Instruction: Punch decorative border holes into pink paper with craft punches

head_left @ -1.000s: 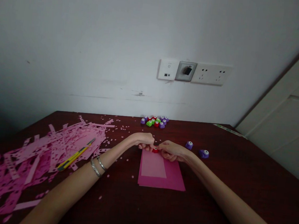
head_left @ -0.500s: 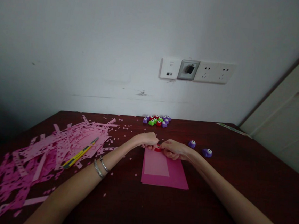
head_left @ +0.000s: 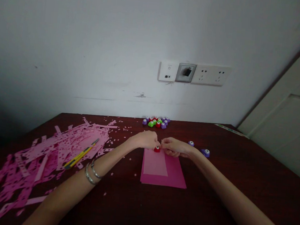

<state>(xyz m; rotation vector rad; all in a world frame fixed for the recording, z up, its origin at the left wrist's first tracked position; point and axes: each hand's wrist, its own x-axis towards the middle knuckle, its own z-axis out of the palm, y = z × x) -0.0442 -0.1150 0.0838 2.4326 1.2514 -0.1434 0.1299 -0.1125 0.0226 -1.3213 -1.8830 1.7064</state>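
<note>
A small red craft punch (head_left: 157, 149) with a white-ringed top sits at the upper end of a light pink paper sheet (head_left: 156, 165). Larger magenta sheets (head_left: 177, 176) lie beneath that. My left hand (head_left: 147, 139), fingers curled, is closed at the punch's left side, its thumb by the top. From the right, my right hand (head_left: 174, 147) reaches in with thumb and forefinger pinched just beside the punch, its other fingers bent over the paper. What sits inside that pinch is hidden. Two purple punches (head_left: 205, 152) rest right of my right hand.
Several purple, green and red punches (head_left: 158, 124) cluster near the wall. Punched pink paper strips (head_left: 44, 152) heap on the left, with a yellow utility knife (head_left: 79, 157) on them. Tiny paper cutouts are scattered about. A patterned strip (head_left: 232, 130) lies at the back right.
My hands have opened a small gap above the red punch, so more of it shows. Both hands stay at the paper's top end. The camera view has shifted slightly.
</note>
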